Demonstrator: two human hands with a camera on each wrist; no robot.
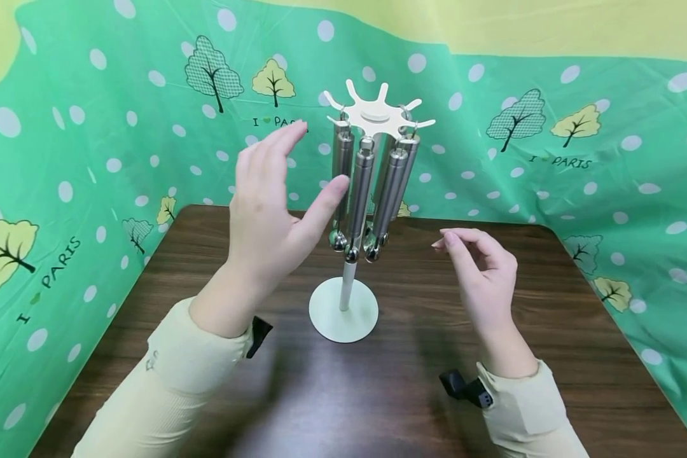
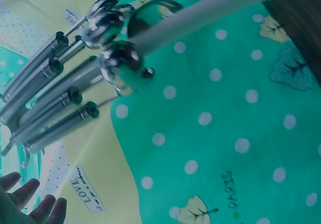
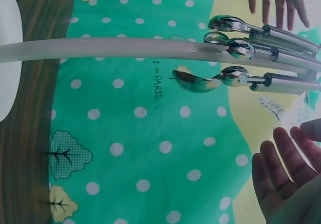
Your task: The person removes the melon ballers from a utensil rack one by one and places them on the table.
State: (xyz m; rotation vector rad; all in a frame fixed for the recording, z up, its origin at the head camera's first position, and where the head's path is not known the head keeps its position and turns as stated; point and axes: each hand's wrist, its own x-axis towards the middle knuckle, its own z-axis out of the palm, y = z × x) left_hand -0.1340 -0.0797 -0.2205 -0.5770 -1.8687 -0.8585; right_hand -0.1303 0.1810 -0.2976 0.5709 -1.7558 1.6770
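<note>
**Silver metal utensils with cylindrical handles and shiny rounded ends (image 1: 362, 191) hang on a white, star-topped stand (image 1: 374, 117)**

The utensils hang close together, rounded ends down, around the stand's slim white pole (image 1: 347, 286); the prongs at the far side look bare. Its pale round base (image 1: 343, 327) sits flat on the brown wood-grain desk (image 1: 412, 394).

The left hand (image 1: 266, 207) is raised just beside the utensils, its grip wide and holding nothing, thumb spread from straight fingers. The thumb tip overlaps the nearest handle in the head view; whether it touches, I cannot tell. The right hand (image 1: 483, 273) is lower, apart from the stand, its grip narrow, with nothing visible between thumb and fingertips.

Work at the prongs probably goes best with one hand steadying the pole, since the load looks top-heavy. Handle each utensil high, near its hook, and move slowly so neighbours do not swing and knock together.

Behind everything hangs a green cloth with white dots and printed trees (image 1: 120, 130).
</note>
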